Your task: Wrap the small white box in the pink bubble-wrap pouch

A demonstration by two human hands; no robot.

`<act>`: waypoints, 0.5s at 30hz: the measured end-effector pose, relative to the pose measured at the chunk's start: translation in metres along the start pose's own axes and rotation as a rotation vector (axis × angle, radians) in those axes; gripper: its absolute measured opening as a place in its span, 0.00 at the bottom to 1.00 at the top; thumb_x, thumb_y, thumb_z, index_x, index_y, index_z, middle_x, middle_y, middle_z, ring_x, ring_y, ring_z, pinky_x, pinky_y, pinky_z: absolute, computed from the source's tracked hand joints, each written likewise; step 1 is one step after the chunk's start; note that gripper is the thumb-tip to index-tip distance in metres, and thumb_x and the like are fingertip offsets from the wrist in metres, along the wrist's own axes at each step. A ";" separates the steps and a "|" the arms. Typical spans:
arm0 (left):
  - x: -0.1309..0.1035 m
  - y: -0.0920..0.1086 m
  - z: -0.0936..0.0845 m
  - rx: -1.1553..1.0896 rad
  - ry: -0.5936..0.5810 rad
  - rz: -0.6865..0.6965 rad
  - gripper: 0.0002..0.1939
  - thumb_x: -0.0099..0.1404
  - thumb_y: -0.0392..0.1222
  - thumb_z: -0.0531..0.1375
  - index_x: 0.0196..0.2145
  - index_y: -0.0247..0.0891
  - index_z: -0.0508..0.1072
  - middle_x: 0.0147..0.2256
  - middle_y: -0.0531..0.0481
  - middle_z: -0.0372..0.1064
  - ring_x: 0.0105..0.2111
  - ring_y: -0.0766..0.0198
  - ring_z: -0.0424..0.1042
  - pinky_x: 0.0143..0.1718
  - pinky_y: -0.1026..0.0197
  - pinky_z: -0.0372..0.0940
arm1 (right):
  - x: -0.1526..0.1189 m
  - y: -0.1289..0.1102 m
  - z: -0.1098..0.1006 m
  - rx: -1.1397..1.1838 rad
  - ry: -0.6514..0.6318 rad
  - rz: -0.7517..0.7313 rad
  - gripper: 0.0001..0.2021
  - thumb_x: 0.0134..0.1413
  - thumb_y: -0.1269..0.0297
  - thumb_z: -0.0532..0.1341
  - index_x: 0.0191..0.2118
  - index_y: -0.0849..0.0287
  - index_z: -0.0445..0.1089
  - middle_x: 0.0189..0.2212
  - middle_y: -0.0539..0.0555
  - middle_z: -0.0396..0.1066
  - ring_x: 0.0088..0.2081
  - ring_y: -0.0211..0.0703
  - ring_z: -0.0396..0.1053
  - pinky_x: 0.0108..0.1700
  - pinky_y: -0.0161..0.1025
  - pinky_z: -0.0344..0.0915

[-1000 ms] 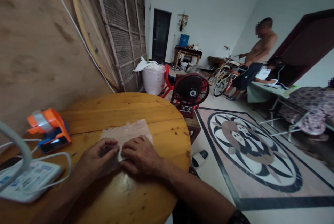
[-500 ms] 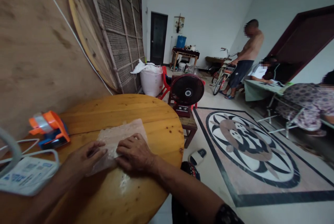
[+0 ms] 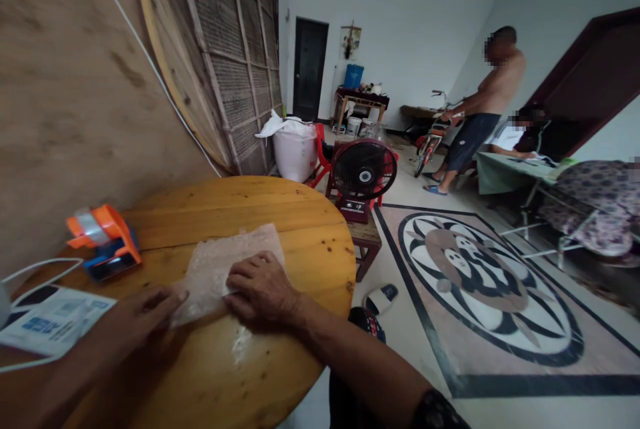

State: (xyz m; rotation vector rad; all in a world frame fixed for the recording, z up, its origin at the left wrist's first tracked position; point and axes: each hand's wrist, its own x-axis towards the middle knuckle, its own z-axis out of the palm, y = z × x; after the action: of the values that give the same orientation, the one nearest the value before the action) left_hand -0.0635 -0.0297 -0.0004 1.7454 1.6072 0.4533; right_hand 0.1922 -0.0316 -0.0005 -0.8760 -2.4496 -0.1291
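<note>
A clear sheet of bubble wrap (image 3: 213, 266) lies on the round wooden table (image 3: 300, 209), seemingly folded into a flat packet. My right hand (image 3: 263, 286) is on top of its right part, fingers bent and close together, gripping the film against the table. At the lower left edge of the wrap is my left hand (image 3: 145, 312), thumb and forefinger brought together on that edge. Whether anything lies inside the wrap I cannot make out. An orange tape dispenser (image 3: 107, 239) with a roll of clear tape stands on the table beyond my left hand.
At the left edge lie a printed white packet (image 3: 60, 319) and a white cable (image 3: 43, 272). A dark fan (image 3: 365, 176) stands on a wooden stool past the table. A person (image 3: 493, 96) stands by a bicycle; others sit at a green-covered table (image 3: 505, 172).
My left hand has drawn back to the left and down, to the edge of the bubble wrap. My right hand stays on the wrap. The view has shifted slightly left.
</note>
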 end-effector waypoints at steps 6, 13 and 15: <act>-0.015 0.025 0.006 -0.293 -0.058 -0.153 0.23 0.51 0.63 0.60 0.24 0.37 0.68 0.18 0.55 0.65 0.21 0.64 0.66 0.21 0.64 0.61 | -0.001 -0.003 -0.001 0.053 0.009 0.015 0.07 0.58 0.60 0.58 0.37 0.58 0.67 0.41 0.55 0.71 0.43 0.45 0.64 0.48 0.45 0.52; -0.009 0.035 0.016 -0.424 0.092 -0.163 0.19 0.52 0.56 0.62 0.24 0.34 0.71 0.17 0.53 0.66 0.16 0.67 0.64 0.15 0.67 0.57 | 0.004 -0.003 -0.003 0.123 0.016 0.015 0.06 0.59 0.63 0.57 0.37 0.59 0.68 0.41 0.57 0.72 0.45 0.47 0.65 0.50 0.47 0.53; -0.007 0.037 0.022 -0.444 0.128 -0.153 0.17 0.54 0.52 0.61 0.24 0.33 0.71 0.17 0.54 0.65 0.15 0.69 0.62 0.15 0.67 0.56 | 0.004 -0.005 -0.005 0.114 0.009 0.018 0.06 0.59 0.63 0.57 0.38 0.59 0.68 0.42 0.57 0.72 0.45 0.47 0.65 0.50 0.47 0.53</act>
State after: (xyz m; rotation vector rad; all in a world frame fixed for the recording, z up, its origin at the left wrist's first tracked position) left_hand -0.0229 -0.0414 0.0119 1.2737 1.5675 0.7920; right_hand 0.1891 -0.0342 0.0060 -0.8451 -2.4142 0.0135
